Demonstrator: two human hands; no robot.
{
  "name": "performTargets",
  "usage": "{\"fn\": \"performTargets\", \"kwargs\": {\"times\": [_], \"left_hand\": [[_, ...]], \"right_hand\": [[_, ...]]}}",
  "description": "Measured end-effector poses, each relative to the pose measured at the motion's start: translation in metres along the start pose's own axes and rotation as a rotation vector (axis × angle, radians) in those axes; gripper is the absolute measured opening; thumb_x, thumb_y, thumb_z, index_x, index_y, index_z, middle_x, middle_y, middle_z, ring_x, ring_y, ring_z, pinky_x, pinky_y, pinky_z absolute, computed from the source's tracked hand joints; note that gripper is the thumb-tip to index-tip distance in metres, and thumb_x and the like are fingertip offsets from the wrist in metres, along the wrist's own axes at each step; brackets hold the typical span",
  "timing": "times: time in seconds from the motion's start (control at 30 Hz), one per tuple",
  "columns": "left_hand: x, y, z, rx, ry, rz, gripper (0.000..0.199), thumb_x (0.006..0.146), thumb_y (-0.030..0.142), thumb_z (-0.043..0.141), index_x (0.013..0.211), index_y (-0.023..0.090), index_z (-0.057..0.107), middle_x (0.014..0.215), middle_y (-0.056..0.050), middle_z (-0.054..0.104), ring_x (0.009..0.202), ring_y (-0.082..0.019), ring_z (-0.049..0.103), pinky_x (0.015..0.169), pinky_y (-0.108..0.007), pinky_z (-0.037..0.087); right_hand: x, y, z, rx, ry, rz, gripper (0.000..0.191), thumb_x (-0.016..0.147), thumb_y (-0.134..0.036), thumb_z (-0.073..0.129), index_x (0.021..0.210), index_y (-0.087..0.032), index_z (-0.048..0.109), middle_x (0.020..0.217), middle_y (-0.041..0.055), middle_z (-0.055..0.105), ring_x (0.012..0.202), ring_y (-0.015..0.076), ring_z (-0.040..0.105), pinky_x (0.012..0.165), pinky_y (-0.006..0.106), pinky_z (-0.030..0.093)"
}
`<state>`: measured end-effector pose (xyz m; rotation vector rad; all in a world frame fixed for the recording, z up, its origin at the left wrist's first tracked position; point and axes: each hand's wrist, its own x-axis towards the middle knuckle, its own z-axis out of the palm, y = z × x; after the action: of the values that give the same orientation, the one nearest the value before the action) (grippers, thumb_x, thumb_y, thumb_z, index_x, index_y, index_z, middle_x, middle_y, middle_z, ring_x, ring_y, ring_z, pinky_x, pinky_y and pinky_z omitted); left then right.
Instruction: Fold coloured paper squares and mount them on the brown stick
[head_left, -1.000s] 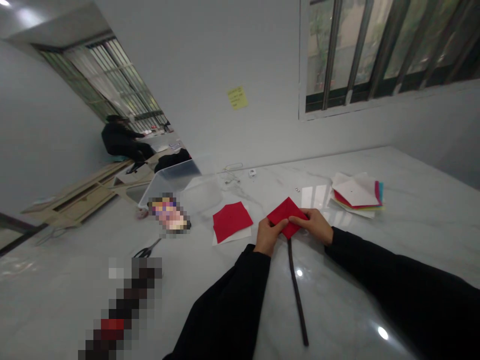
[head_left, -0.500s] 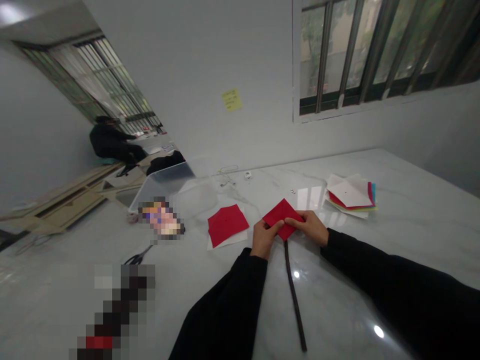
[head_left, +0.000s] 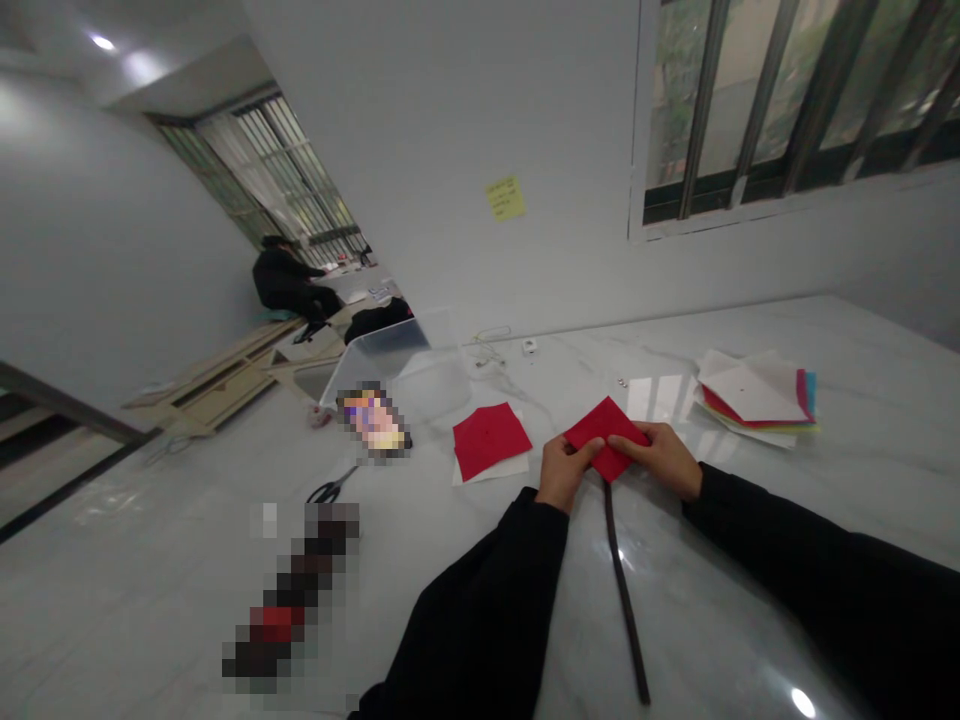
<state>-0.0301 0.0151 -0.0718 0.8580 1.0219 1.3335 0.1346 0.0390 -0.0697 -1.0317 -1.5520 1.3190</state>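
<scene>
Both of my hands pinch a red square of paper (head_left: 609, 420), held above the white table with one corner pointing away from me. My left hand (head_left: 564, 472) grips its left side, thumb on top, and my right hand (head_left: 666, 458) grips the right side the same way. The two thumbs nearly meet at the middle of the sheet. A thin dark brown stick (head_left: 624, 590) runs from under the paper's near corner toward me; its upper end is hidden. Left of my hands, another red sheet (head_left: 491, 438) lies on a white sheet (head_left: 517, 466).
A stack of coloured and white sheets (head_left: 765, 390) lies at right. Scissors (head_left: 327, 492), a pixelated phone-like item (head_left: 375, 422) and a blurred dark item (head_left: 292, 595) are at left. Behind them stands a clear plastic bin (head_left: 382, 350). A person in black (head_left: 289, 280) sits far back.
The whole view has shifted, so things appear farther right. My hands keep the same pinch on the red paper, with little visible change in its shape.
</scene>
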Motion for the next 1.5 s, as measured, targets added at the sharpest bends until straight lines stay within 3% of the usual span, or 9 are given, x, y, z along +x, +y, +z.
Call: {"fn": "performTargets", "kwargs": {"times": [0.23, 0.33, 0.43, 0.6, 0.73, 0.87, 1.0, 1.23, 1.5], "left_hand": [[0.004, 0.006, -0.002, -0.062, 0.075, 0.029, 0.039, 0.059, 0.033, 0.084, 0.090, 0.012, 0.072, 0.090, -0.011, 0.074, 0.084, -0.025, 0.069, 0.085, -0.040, 0.053], [0.008, 0.014, -0.009, -0.120, 0.148, 0.057, 0.036, 0.059, 0.030, 0.084, 0.087, 0.012, 0.071, 0.089, -0.010, 0.074, 0.082, -0.023, 0.069, 0.086, -0.040, 0.053], [0.012, 0.017, -0.014, -0.147, 0.186, 0.074, 0.037, 0.058, 0.027, 0.085, 0.088, 0.012, 0.070, 0.090, -0.009, 0.074, 0.083, -0.022, 0.069, 0.086, -0.039, 0.053], [0.014, 0.013, -0.016, -0.142, 0.176, 0.085, 0.039, 0.057, 0.028, 0.085, 0.089, 0.011, 0.070, 0.090, -0.010, 0.074, 0.085, -0.023, 0.069, 0.085, -0.039, 0.053], [0.016, 0.023, -0.022, -0.136, 0.264, 0.135, 0.038, 0.059, 0.029, 0.084, 0.089, 0.011, 0.069, 0.089, -0.009, 0.074, 0.084, -0.021, 0.069, 0.084, -0.037, 0.053], [0.018, 0.031, -0.026, -0.171, 0.320, 0.156, 0.035, 0.060, 0.028, 0.083, 0.087, 0.011, 0.068, 0.091, -0.009, 0.073, 0.084, -0.020, 0.069, 0.084, -0.036, 0.053], [0.017, 0.019, -0.020, -0.141, 0.266, 0.110, 0.038, 0.059, 0.030, 0.084, 0.088, 0.011, 0.068, 0.090, -0.010, 0.074, 0.086, -0.022, 0.069, 0.086, -0.038, 0.053], [0.012, -0.002, -0.010, 0.001, 0.159, 0.114, 0.037, 0.063, 0.034, 0.082, 0.091, 0.012, 0.070, 0.091, -0.010, 0.074, 0.082, -0.022, 0.069, 0.083, -0.039, 0.054], [0.011, -0.002, -0.011, 0.029, 0.162, 0.098, 0.037, 0.061, 0.033, 0.083, 0.090, 0.012, 0.072, 0.092, -0.010, 0.074, 0.084, -0.022, 0.069, 0.082, -0.037, 0.054]], "right_hand": [[0.007, -0.011, -0.011, -0.089, -0.055, -0.035, 0.047, 0.080, -0.058, 0.061, 0.097, -0.016, 0.072, 0.077, 0.0046, 0.071, 0.063, 0.0161, 0.060, 0.056, 0.028, 0.046], [0.020, -0.017, -0.035, -0.194, 0.070, -0.071, 0.047, 0.082, -0.058, 0.058, 0.098, -0.016, 0.071, 0.077, 0.0056, 0.070, 0.064, 0.0155, 0.059, 0.054, 0.026, 0.044], [0.033, -0.014, -0.066, -0.374, 0.151, -0.129, 0.039, 0.079, -0.052, 0.064, 0.096, -0.017, 0.071, 0.086, 0.0069, 0.072, 0.073, 0.0179, 0.063, 0.065, 0.029, 0.047], [0.043, 0.008, -0.094, -0.595, 0.001, -0.037, 0.031, 0.077, -0.045, 0.066, 0.094, -0.020, 0.074, 0.091, 0.0061, 0.074, 0.073, 0.0190, 0.067, 0.069, 0.030, 0.049], [0.043, 0.025, -0.090, -0.636, -0.058, -0.048, 0.033, 0.076, -0.045, 0.067, 0.099, -0.021, 0.073, 0.086, 0.0048, 0.073, 0.070, 0.0183, 0.065, 0.064, 0.029, 0.048], [0.042, 0.029, -0.079, -0.721, 0.035, -0.133, 0.033, 0.078, -0.041, 0.065, 0.104, -0.023, 0.070, 0.084, 0.0027, 0.072, 0.068, 0.0165, 0.063, 0.065, 0.029, 0.047], [0.048, 0.032, -0.072, -0.746, 0.233, -0.152, 0.034, 0.079, -0.039, 0.063, 0.106, -0.020, 0.068, 0.082, 0.0034, 0.071, 0.069, 0.0172, 0.062, 0.066, 0.029, 0.046], [0.082, 0.043, -0.066, -0.811, 0.374, -0.150, 0.033, 0.080, -0.039, 0.061, 0.103, -0.017, 0.070, 0.084, 0.0062, 0.071, 0.076, 0.0197, 0.063, 0.072, 0.030, 0.045], [0.100, 0.043, -0.060, -0.856, 0.393, -0.094, 0.029, 0.082, -0.040, 0.058, 0.091, -0.018, 0.074, 0.089, 0.0088, 0.073, 0.081, 0.0229, 0.064, 0.073, 0.032, 0.043]]}}
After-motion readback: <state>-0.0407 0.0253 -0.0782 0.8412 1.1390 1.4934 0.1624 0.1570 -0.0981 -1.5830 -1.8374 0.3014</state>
